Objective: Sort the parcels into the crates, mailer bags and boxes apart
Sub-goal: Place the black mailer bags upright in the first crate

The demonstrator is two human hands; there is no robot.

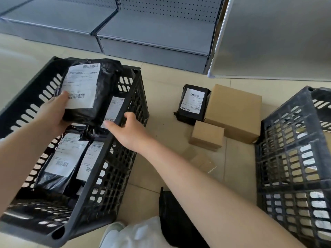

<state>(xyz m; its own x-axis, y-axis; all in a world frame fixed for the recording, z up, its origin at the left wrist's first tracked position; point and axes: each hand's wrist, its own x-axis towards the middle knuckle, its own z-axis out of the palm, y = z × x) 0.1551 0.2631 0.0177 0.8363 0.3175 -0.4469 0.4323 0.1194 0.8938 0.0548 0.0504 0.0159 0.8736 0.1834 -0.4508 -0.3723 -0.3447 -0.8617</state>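
**Kid:** What were the hands doing right then?

**Me:** From my screen far away, I saw the left hand [57, 111] holding a black mailer bag [87, 92] over the left crate [125, 111]. The thumb lay on its white label and the fingers curled under it. The right hand [129, 129] held nothing. Its fingers were loose and reached toward the right rim of that crate. I could not tell if they touched the rim.

**Kid:** Was the job nearly done?

**Me:** I thought it was well along, but not done. The left crate already had several black bags inside, near and far, with labels facing up. The bag in the hand was not down yet, so I guessed it would go in with them.

**Kid:** What was left?

**Me:** On the floor [161, 97] between the crates lay one more black bag [192, 102]. It touched a big brown box [234, 111]. A small brown box [206, 135] sat just in front, on the near side. Those three were still waiting.

**Kid:** And the other crate?

**Me:** The right crate [290, 158] stood at the right. Something brown showed through its holes, maybe boxes, but I could not tell how many. I guessed the two boxes belonged there. Something black [179, 221] lay near the person's legs too. I could not tell what it was.
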